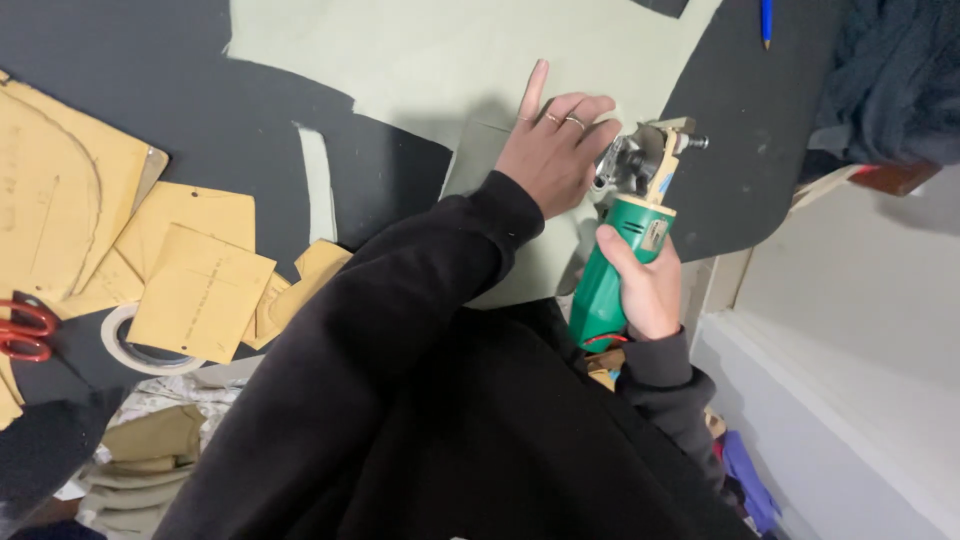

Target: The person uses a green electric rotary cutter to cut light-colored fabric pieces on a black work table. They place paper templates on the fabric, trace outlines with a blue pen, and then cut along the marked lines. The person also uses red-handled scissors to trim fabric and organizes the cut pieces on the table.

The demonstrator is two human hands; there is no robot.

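Green-bodied handheld rotary fabric cutter (620, 245), metal head on the pale green fabric sheet (440, 60) at the dark table's (200, 110) edge. Right hand (645, 285) wraps its fingers around the handle; left hand (555, 150) (rings visible) presses flat, fingers spread, just beside the blade. Tan cardboard patterns (200, 290) lie well apart, with red-handled scissors (25, 328) and a tape roll (140, 350).

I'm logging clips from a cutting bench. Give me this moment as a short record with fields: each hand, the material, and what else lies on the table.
left hand: pressed flat on the green sheet, fingers spread
right hand: gripping the green cutter by its handle, head at the sheet's edge
material: pale green sheet on a dark table
left side: tan pattern pieces, tape roll, red scissors
top right: blue pen
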